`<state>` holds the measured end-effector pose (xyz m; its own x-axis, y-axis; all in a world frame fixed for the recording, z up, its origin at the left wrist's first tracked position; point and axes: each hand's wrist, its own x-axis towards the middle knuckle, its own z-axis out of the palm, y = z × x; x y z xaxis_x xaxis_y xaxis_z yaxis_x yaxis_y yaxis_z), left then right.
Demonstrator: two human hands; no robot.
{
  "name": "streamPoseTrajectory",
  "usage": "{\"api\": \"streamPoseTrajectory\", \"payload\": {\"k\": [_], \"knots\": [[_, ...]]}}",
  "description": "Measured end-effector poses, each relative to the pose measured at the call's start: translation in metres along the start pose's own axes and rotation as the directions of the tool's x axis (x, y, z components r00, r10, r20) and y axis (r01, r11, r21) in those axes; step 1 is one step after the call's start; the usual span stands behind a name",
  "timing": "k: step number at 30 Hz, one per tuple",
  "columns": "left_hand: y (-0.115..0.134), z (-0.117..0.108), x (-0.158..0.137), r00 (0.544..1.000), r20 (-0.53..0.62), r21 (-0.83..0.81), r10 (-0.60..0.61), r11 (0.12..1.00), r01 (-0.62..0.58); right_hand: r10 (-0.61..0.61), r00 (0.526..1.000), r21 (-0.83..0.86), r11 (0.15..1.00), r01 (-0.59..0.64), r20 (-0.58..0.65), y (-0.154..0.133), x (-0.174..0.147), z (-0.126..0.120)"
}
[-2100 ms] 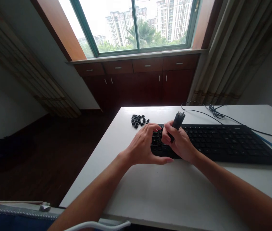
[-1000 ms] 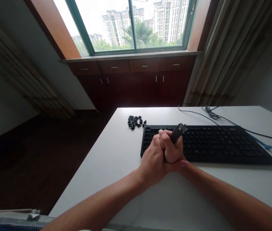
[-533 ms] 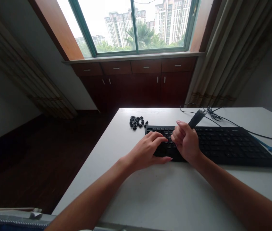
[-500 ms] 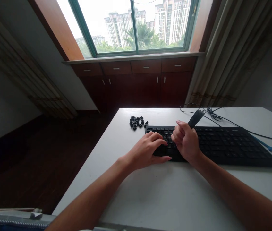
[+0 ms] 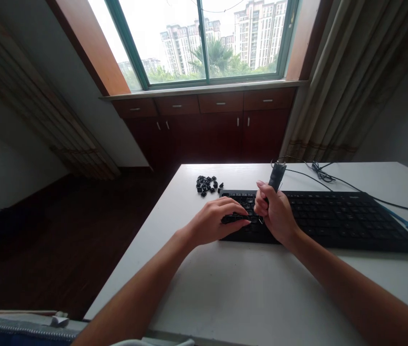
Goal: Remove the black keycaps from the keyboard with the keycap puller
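Observation:
A black keyboard (image 5: 334,218) lies on the white table, with the keys at its left end partly hidden by my hands. My right hand (image 5: 276,209) is wrapped round a black brush (image 5: 277,175), held upright with its bristle end on top. Thin wire shows below my right fist, close to the keys. My left hand (image 5: 222,216) rests over the keyboard's left end, fingers bent and thumb a little apart from them, with nothing visible between. Several loose black keycaps (image 5: 206,185) lie in a small pile beyond the keyboard's left corner.
The keyboard's black cable (image 5: 321,170) is bundled behind it and runs off to the right. A blue strip-like object (image 5: 404,222) lies by the keyboard's right end. The white table (image 5: 247,288) has its left edge beside my left arm. Dark red cabinets (image 5: 204,134) stand beyond.
The brush has swung from leaning right to nearly upright, and wire now shows under my right fist. My left thumb has moved up closer to its fingers.

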<state>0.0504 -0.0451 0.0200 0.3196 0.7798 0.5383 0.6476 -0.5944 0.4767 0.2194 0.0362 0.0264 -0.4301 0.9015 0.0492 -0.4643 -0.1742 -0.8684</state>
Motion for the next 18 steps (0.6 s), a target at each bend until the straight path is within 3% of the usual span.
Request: {"api": "streamPoseTrajectory", "payload": {"k": [4, 8, 18], "knots": [[-0.024, -0.011, -0.006, 0.970, -0.200, 0.112, -0.135, 0.981, 0.160, 0.013, 1.000, -0.009, 1.000, -0.012, 0.011, 0.001, 0.000, -0.001], [-0.050, -0.020, -0.015, 0.933, -0.310, 0.261, -0.184, 0.927, 0.270, 0.019, 1.000, -0.012, 1.000, -0.019, 0.019, 0.001, -0.001, -0.002], [-0.063, -0.006, -0.021, 0.922, -0.284, 0.278, -0.263, 0.898, 0.342, 0.022, 0.999, 0.002, 1.000, -0.022, 0.023, -0.002, -0.002, -0.001]]}}
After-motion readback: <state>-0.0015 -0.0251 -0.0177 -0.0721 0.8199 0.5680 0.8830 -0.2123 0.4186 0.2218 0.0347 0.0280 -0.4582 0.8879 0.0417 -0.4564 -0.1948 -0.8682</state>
